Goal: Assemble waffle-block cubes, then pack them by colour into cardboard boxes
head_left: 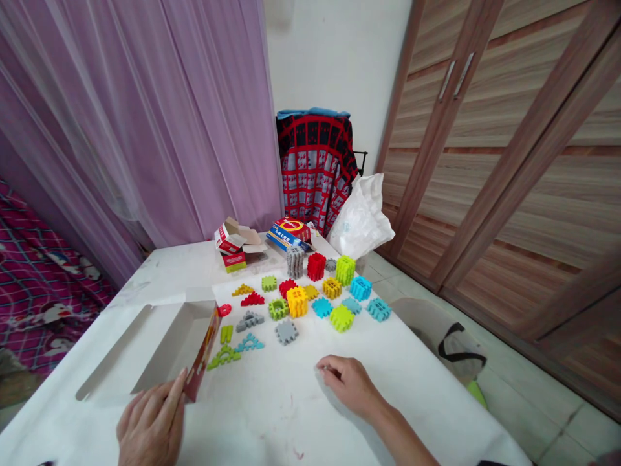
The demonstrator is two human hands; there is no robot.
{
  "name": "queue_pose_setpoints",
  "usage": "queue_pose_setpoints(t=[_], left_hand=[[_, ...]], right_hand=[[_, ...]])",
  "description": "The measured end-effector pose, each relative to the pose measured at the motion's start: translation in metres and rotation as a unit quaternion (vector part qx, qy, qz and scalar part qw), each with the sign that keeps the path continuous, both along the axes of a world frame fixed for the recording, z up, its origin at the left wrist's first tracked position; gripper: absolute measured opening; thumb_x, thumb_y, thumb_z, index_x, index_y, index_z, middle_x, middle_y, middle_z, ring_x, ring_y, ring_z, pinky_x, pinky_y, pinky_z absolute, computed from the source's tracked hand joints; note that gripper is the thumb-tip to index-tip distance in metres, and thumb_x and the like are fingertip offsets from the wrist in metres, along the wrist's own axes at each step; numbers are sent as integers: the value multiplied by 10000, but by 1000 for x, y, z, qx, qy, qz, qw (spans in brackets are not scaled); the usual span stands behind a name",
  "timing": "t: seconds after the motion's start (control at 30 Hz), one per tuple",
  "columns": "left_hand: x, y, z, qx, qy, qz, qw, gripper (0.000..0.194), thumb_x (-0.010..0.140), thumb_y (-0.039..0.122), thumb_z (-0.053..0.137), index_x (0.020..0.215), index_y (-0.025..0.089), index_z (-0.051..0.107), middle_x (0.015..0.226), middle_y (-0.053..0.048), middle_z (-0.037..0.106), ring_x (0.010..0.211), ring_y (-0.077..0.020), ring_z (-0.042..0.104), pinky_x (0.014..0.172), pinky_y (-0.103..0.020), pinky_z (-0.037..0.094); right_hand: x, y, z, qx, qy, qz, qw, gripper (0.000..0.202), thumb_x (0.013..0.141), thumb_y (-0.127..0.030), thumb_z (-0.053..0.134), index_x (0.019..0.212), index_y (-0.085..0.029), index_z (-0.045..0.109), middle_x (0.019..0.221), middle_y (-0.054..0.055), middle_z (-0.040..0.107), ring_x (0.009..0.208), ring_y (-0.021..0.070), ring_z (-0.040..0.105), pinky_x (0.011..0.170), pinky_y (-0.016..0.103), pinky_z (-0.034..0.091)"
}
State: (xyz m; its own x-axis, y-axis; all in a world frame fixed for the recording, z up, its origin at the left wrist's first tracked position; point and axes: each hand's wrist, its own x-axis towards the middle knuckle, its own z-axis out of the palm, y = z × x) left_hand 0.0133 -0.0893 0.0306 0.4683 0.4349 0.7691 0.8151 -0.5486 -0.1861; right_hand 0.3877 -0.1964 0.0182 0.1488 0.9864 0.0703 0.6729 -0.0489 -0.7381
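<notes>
An open cardboard box [165,343], pale inside with a printed red side, lies at the left of the table. My left hand [152,417] is closed on its near edge, one digit along the corner by the red side; part of the grip is hidden. My right hand [349,382] rests on the white tabletop with fingers curled, and nothing shows in them. Beyond it lie a flat grey toothed piece [286,332] and a lime piece [342,318]. Near the box are a green triangular piece [224,356], a blue one [250,343] and a grey one [250,321].
Stacked toothed pieces stand farther back: yellow [297,301], red [316,266], grey [295,263], lime [345,270] and blue [361,288]. Behind them are red boxes [233,238], a blue-and-red box [288,234] and a white plastic bag [361,220]. A basket [427,327] stands right of the table.
</notes>
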Motion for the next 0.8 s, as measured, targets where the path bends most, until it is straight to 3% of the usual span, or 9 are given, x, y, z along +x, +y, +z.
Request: queue_pose_setpoints(t=[0.13, 0.27, 0.47, 0.6, 0.8], left_hand=[[2, -1, -4, -4, -20, 11, 1000, 704, 899, 222, 504, 1540, 308, 228, 860, -44, 677, 787, -227, 613, 831, -372, 429], [4, -2, 1, -23, -36, -6, 999, 638, 923, 239, 442, 1529, 326, 264, 866, -40, 696, 792, -233, 622, 827, -381, 425], [-4, 5, 5, -33, -77, -53, 995, 626, 911, 191, 447, 1516, 280, 314, 828, -21, 737, 703, -204, 643, 773, -353, 456], [-9, 8, 2, -47, -80, -71, 993, 580, 894, 181, 492, 1459, 282, 414, 851, -21, 742, 685, -181, 641, 722, -315, 462], [-21, 14, -9, -42, -70, -67, 994, 340, 864, 218, 535, 1191, 272, 613, 885, -31, 737, 796, -201, 662, 771, -327, 451]], right_hand=[[16, -7, 15, -5, 12, -23, 1000, 301, 859, -321, 477, 914, -205, 749, 670, 6, 685, 621, 157, 604, 589, 239, 422], [39, -8, 38, 15, 9, -58, 998, 343, 870, -402, 464, 898, -197, 738, 655, 18, 671, 605, 164, 599, 587, 252, 443], [72, 14, 69, 51, -52, -67, 995, 353, 869, -426, 470, 879, -204, 743, 665, 24, 692, 623, 169, 623, 611, 262, 467], [80, 33, 78, 52, -95, -65, 992, 351, 862, -420, 471, 915, -210, 748, 721, 28, 727, 642, 175, 646, 628, 273, 475], [78, 48, 81, 40, -125, -43, 990, 339, 880, -395, 465, 933, -220, 750, 835, 39, 763, 717, 184, 677, 690, 280, 491]])
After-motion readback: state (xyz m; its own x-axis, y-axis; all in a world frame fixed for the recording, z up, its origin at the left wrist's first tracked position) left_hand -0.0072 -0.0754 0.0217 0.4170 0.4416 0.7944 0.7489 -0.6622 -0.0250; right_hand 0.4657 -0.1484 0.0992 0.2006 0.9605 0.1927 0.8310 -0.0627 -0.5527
